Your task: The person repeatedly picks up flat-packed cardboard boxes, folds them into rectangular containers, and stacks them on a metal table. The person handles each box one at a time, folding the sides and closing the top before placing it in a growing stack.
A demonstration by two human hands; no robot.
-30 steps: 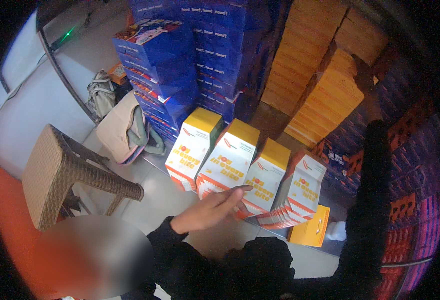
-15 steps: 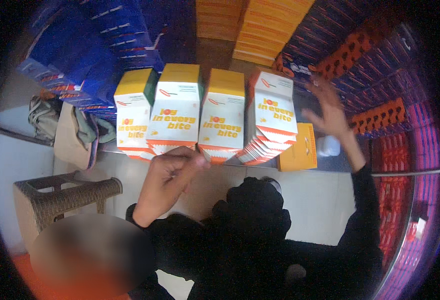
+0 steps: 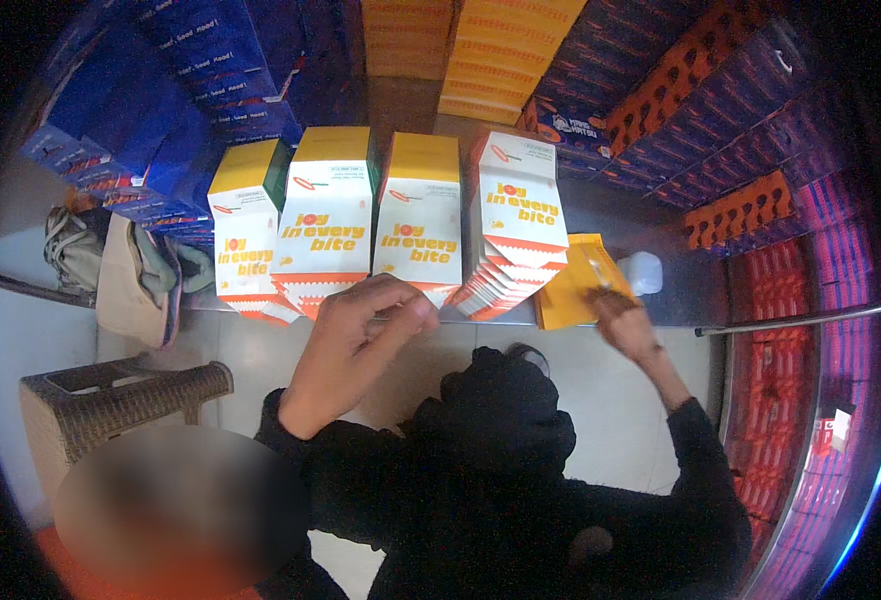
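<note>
Four stacks of flattened white-and-yellow cartons (image 3: pixel 326 230) with orange zigzag edges stand side by side on a grey table. My left hand (image 3: pixel 356 335) is at the front edge of the middle stacks, its fingers curled and its thumb bent toward them. What it holds, if anything, does not show. To the right of the rightmost stack (image 3: pixel 521 220) lies a flat yellow carton (image 3: pixel 566 295). My right hand (image 3: pixel 626 325) has its fingers closed on that carton's near right side; the fingertips are partly blurred.
Stacked blue cartons (image 3: pixel 131 150) rise at the left and orange-yellow ones (image 3: pixel 501 60) at the back. Purple-and-orange boxes (image 3: pixel 681 110) line the right. A white object (image 3: pixel 644 272) lies beside the yellow carton. A brown stool (image 3: pixel 126 400) and someone's blurred head are at the lower left.
My right hand has come down and toward me from beside the rightmost stack onto the yellow carton. The left hand stays near the stacks' front. The whole view has shifted slightly.
</note>
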